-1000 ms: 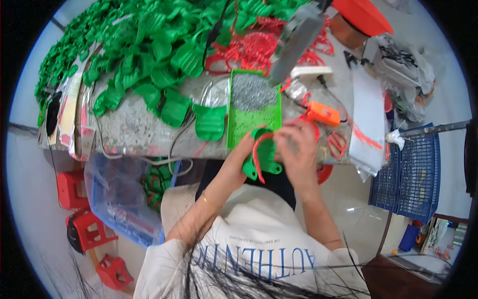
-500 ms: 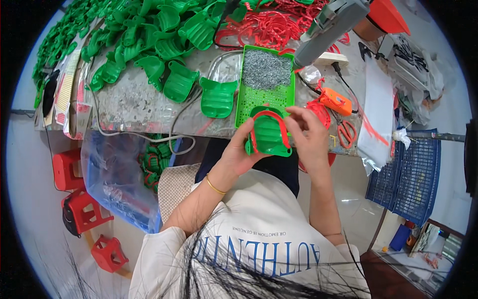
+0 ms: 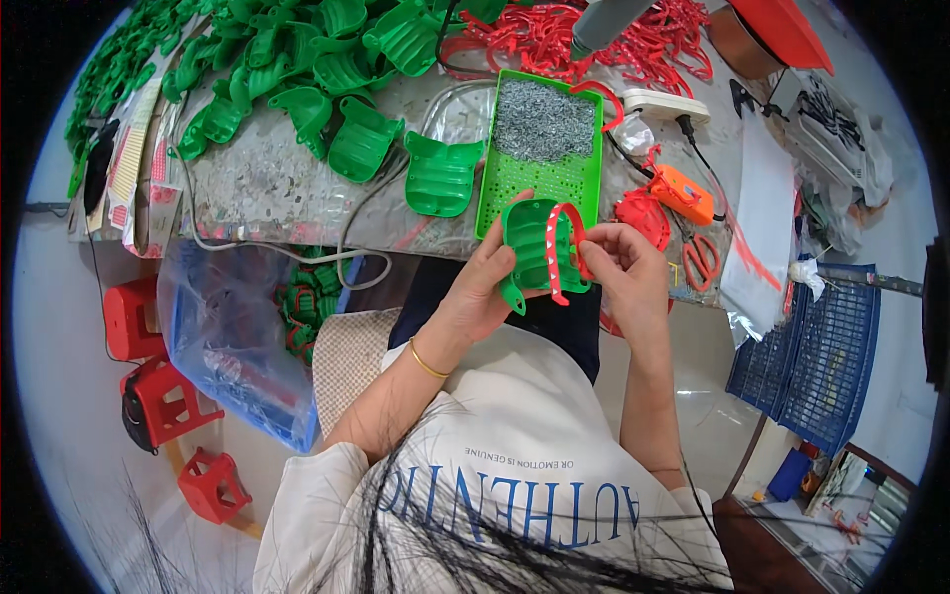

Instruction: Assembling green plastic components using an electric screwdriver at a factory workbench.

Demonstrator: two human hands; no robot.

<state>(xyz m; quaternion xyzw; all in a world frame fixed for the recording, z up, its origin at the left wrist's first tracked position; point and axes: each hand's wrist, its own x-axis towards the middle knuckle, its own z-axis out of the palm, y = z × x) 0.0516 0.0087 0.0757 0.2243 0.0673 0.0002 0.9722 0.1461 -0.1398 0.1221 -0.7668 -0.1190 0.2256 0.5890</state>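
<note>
My left hand [image 3: 477,289] is closed on the edge of a curved, ribbed green plastic shell [image 3: 524,243], held up in front of the table edge. A red strap with pale marks [image 3: 553,247] bends into an arch across the shell's right side. My right hand [image 3: 630,279] pinches the strap close to the shell's right edge; whether the strap is joined to the shell I cannot tell. Just beyond my hands lies a perforated green tray [image 3: 488,188] with a heap of small grey metal pieces [image 3: 544,121]. Another green shell [image 3: 442,176] rests left of the tray.
Piled green shells [image 3: 327,59] cover the table's far left, and red straps [image 3: 539,40] its far middle. To the right are an orange tool [image 3: 681,192], red-handled scissors [image 3: 703,263] and a power strip [image 3: 665,105]. A plastic-lined blue bin [image 3: 237,346] stands below left, near red stools [image 3: 214,485].
The shell has turned in my left hand, and the strap's arch now shows more from its side. My right hand has come down onto the strap. The grey tool arm above has shifted up in view.
</note>
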